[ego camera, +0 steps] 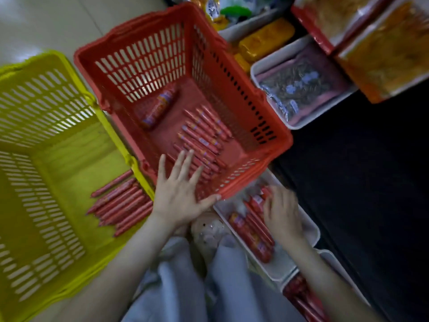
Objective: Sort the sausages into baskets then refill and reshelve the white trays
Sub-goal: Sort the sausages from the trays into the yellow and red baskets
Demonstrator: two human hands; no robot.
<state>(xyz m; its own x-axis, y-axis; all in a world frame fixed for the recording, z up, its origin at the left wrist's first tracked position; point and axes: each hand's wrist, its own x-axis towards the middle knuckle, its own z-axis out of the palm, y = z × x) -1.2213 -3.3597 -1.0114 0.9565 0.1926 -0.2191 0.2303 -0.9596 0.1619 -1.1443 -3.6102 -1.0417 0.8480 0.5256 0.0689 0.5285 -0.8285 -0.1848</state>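
On the pale floor, the spread left hand is seemingly steadying the red basket while the blurred right hand, grip unclear, is reaching among sausages in the white tray.

Red basket: upright; a row of thin sausages and one thick sausage lie on its bottom.
Yellow basket: alongside; bundled sausages lie inside.
White tray: holds red tray sausages.

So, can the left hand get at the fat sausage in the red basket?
Probably yes: the left hand is over the open-topped red basket, and nothing covers the fat sausage.
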